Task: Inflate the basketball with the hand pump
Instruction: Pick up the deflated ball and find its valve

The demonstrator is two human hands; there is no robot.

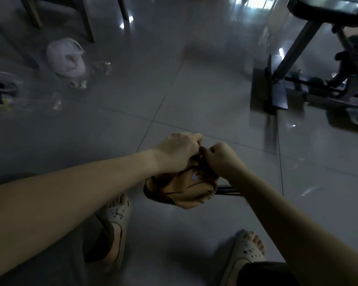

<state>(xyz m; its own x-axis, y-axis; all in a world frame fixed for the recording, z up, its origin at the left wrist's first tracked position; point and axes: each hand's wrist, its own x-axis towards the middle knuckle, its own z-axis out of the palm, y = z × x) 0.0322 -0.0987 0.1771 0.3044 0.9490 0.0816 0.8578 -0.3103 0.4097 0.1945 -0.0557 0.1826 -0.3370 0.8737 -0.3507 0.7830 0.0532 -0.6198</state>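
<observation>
Where left hand (pixel 178 153) and right hand (pixel 221 159) meet atop deflated basketball (pixel 182 193), both pinch its skin; likely hand pump (pixel 228 190) juts sideways beneath right wrist.

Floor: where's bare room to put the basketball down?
Widest bare floor lies beyond the basketball, between the white bag and the exercise bike base. Another patch: right of the right arm, below the bike. Crowded: scraps around the bag, far left; sandals near the basketball.
</observation>
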